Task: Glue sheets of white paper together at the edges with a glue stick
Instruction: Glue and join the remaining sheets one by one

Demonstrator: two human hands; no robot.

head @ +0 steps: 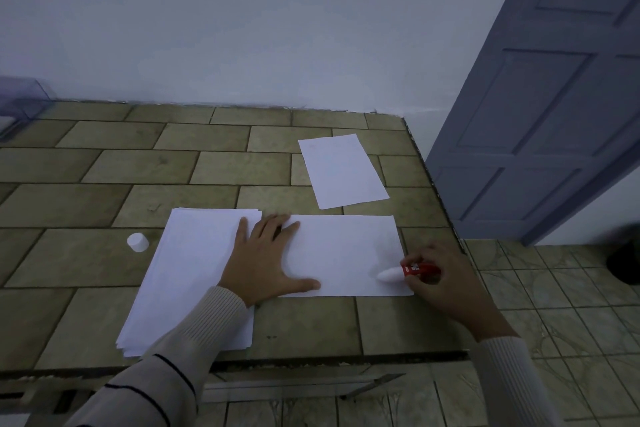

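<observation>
A single white sheet (pixel 349 253) lies on the tiled table near its right edge. My left hand (pixel 266 260) presses flat on that sheet's left end, fingers spread, overlapping a stack of white paper (pixel 194 274) to the left. My right hand (pixel 446 281) grips a red glue stick (pixel 412 269). Its white tip (pixel 386 275) touches the sheet near the right edge. The white cap (pixel 138 242) stands on the table left of the stack. Another white sheet (pixel 343 170) lies farther back.
The tiled table (pixel 138 166) stands against a pale wall. Its right edge (pixel 436 191) drops to a tiled floor, and its front edge runs just below the paper stack. A blue-grey door (pixel 540 87) stands at the right. A translucent box (pixel 20 104) sits far left.
</observation>
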